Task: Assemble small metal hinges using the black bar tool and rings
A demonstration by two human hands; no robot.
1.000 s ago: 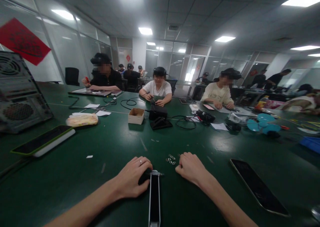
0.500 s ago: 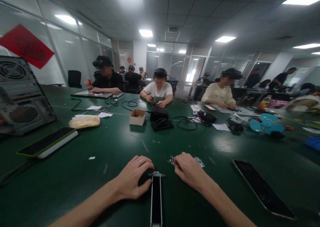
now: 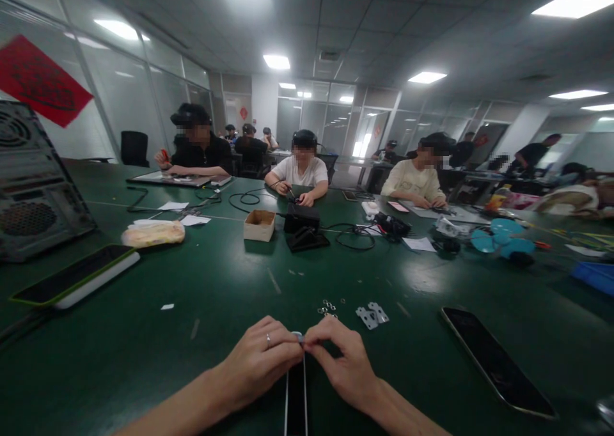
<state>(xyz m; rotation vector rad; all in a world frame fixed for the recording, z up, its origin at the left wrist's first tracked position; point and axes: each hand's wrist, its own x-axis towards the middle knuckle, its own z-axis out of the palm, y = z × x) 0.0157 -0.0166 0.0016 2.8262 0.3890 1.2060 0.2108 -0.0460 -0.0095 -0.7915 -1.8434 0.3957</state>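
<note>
A long narrow bar, black with silver edges, points away from me on the green table. My left hand, with a ring on one finger, is closed around its far end. At that same end my right hand pinches with thumb and fingertips; what sits in the pinch is too small to make out. The two hands' fingertips nearly meet there and hide most of the fittings. Just beyond my right hand lie several small nut-like metal rings. Flat silver brackets with holes rest to their right.
A smartphone lies at right. At left are a green-edged device, a wrapped packet and a computer case. Farther off stand a small cardboard box, a black box and blue fan blades. Several people sit across the table.
My right hand has moved from the rings and brackets to the bar's far end, uncovering them. My left hand has closed over that end. The view has shifted slightly.
</note>
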